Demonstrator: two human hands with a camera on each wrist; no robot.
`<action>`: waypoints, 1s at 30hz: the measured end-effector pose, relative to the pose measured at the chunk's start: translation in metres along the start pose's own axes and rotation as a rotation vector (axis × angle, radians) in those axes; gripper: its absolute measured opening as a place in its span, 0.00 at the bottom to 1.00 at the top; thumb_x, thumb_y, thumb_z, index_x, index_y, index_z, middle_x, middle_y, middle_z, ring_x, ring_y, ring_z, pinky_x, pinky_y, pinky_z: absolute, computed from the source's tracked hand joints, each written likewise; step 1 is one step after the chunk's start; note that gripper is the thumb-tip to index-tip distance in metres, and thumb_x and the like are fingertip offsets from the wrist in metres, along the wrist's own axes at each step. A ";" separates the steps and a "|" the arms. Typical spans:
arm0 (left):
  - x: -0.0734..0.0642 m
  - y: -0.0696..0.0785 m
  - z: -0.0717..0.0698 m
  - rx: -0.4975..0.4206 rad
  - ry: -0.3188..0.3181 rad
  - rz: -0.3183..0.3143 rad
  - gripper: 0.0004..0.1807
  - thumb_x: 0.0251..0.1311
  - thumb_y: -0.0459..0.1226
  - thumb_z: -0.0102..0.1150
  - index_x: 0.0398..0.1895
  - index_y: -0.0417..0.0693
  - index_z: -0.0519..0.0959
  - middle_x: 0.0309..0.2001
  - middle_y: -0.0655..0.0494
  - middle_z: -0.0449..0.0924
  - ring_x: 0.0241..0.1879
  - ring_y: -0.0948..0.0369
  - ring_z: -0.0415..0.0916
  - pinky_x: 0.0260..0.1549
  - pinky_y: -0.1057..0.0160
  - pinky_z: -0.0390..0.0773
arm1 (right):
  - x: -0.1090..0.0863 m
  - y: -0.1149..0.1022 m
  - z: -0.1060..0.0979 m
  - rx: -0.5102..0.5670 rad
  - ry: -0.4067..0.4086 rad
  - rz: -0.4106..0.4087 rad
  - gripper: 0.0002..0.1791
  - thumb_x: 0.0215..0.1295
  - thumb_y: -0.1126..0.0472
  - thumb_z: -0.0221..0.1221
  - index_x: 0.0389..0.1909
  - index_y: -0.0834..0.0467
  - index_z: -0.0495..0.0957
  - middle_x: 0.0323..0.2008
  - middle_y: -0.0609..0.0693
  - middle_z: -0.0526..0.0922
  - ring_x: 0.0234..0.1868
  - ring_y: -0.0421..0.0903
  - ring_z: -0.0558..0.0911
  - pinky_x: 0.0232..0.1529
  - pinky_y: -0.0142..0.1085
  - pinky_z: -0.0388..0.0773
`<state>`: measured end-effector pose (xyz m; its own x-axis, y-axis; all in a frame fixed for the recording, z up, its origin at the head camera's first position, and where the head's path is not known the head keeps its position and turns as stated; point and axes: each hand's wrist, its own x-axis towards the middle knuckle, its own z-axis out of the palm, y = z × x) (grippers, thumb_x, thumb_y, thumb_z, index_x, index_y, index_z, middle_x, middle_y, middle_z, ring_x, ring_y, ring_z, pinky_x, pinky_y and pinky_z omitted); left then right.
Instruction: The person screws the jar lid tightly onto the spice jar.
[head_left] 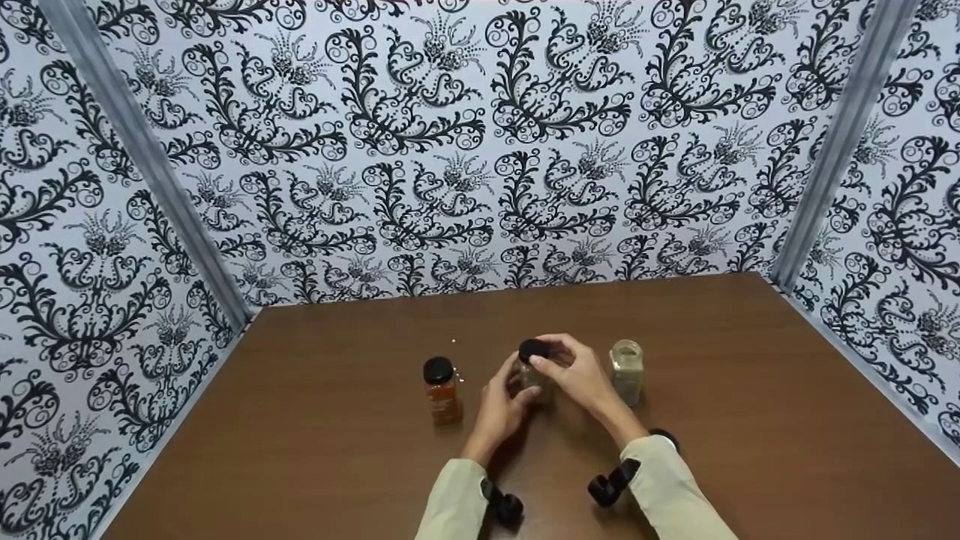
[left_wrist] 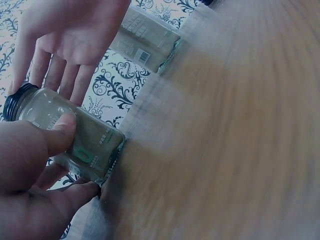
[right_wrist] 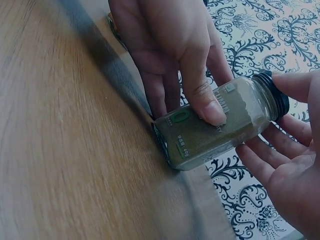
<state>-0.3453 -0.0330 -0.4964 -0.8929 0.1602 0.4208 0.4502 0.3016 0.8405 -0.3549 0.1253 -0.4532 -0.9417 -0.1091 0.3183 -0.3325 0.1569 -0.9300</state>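
A clear spice jar of greenish-brown powder (right_wrist: 200, 135) stands upright on the table between the two hands. My left hand (head_left: 500, 409) grips its body, the thumb lying across the printed front in both wrist views. My right hand (head_left: 576, 375) pinches the jar's black lid (head_left: 533, 349) between thumb and fingers, and the lid sits on the jar's neck. Right of the right hand is a second spice jar (head_left: 627, 371), lidless, with pale greenish powder. A jar of orange-red spice (head_left: 442, 394) with a black lid stands left of the left hand.
The brown wooden table (head_left: 337, 420) meets patterned wall panels (head_left: 480, 187) at the back and sides. A dark round object (head_left: 664, 439) lies partly hidden by the right forearm. Small pale specks (head_left: 460, 379) lie near the orange-red jar.
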 end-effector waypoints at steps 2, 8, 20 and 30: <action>0.000 0.000 0.000 0.001 0.001 -0.004 0.32 0.62 0.31 0.65 0.69 0.39 0.69 0.61 0.39 0.79 0.61 0.40 0.77 0.61 0.46 0.77 | 0.000 0.000 -0.001 -0.006 -0.007 -0.008 0.21 0.64 0.64 0.66 0.58 0.64 0.78 0.54 0.63 0.84 0.58 0.56 0.82 0.61 0.37 0.79; -0.001 0.000 0.001 0.004 0.002 -0.026 0.32 0.62 0.30 0.65 0.70 0.38 0.68 0.62 0.38 0.78 0.62 0.41 0.76 0.61 0.47 0.77 | -0.002 0.001 -0.003 -0.033 -0.032 -0.048 0.23 0.66 0.64 0.64 0.61 0.64 0.77 0.55 0.64 0.83 0.58 0.58 0.82 0.61 0.39 0.79; 0.000 0.002 0.001 -0.014 -0.005 -0.048 0.33 0.61 0.29 0.65 0.70 0.37 0.67 0.62 0.37 0.78 0.60 0.42 0.78 0.59 0.47 0.79 | -0.001 0.002 0.000 0.035 -0.016 -0.050 0.22 0.64 0.67 0.65 0.58 0.68 0.75 0.55 0.67 0.82 0.59 0.61 0.81 0.65 0.51 0.76; 0.000 0.001 0.001 -0.008 0.007 -0.027 0.32 0.61 0.29 0.65 0.69 0.37 0.68 0.62 0.37 0.78 0.59 0.42 0.79 0.59 0.47 0.79 | -0.001 0.003 -0.001 -0.011 -0.016 -0.069 0.23 0.63 0.66 0.66 0.59 0.66 0.77 0.54 0.66 0.83 0.56 0.59 0.83 0.61 0.44 0.80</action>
<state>-0.3452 -0.0318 -0.4960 -0.9049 0.1457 0.3999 0.4255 0.2979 0.8545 -0.3549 0.1271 -0.4560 -0.9157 -0.1359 0.3783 -0.3970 0.1592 -0.9039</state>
